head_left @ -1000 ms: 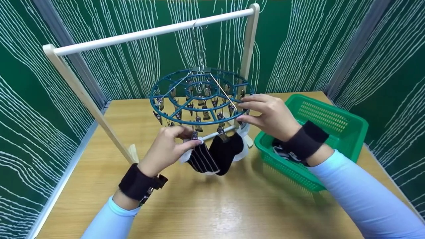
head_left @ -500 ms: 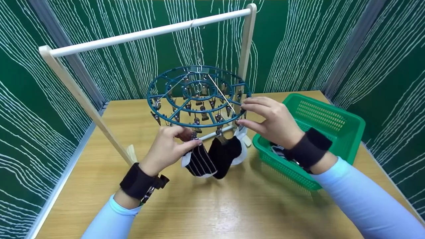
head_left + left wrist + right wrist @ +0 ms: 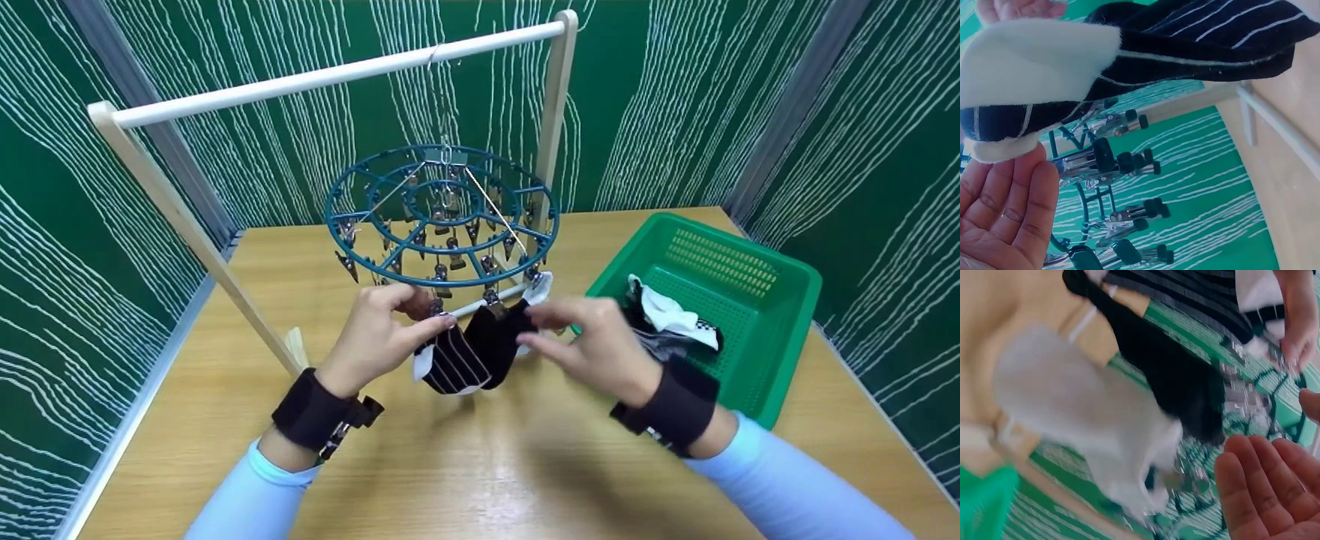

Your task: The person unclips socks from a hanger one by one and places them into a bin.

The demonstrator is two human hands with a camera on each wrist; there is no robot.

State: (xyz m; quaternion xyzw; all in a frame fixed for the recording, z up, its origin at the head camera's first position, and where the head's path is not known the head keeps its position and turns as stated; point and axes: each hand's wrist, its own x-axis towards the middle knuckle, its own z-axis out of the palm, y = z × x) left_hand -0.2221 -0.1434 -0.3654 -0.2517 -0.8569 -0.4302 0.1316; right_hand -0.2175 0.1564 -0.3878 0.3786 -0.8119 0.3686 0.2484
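Note:
My left hand [image 3: 375, 337] pinches the cuff of a black sock with white stripes [image 3: 454, 366], just beneath a metal clip of the round blue clip hanger [image 3: 450, 284]. In the left wrist view, the striped sock's white heel patch [image 3: 1039, 62] and pale cuff lie over the fingertips. A plain black sock [image 3: 1168, 377] hangs from a clip beside it, and a white sock [image 3: 1072, 382] hangs further right. My right hand [image 3: 600, 349] is by the black sock, thumb and fingers apart; in the right wrist view its fingers [image 3: 1252, 489] look straight, holding nothing.
The hanger hooks over the white rod [image 3: 337, 73] of a wooden stand. Several bare clips dangle from its rings. At right on the wooden table [image 3: 480, 487], a green basket [image 3: 799, 300] contains black and white socks [image 3: 667, 315].
My right hand has left the hanger's right rim and moved down towards the black sock, uncovering the socks in the basket. The hanger has shifted slightly left. My left hand stays on the striped sock.

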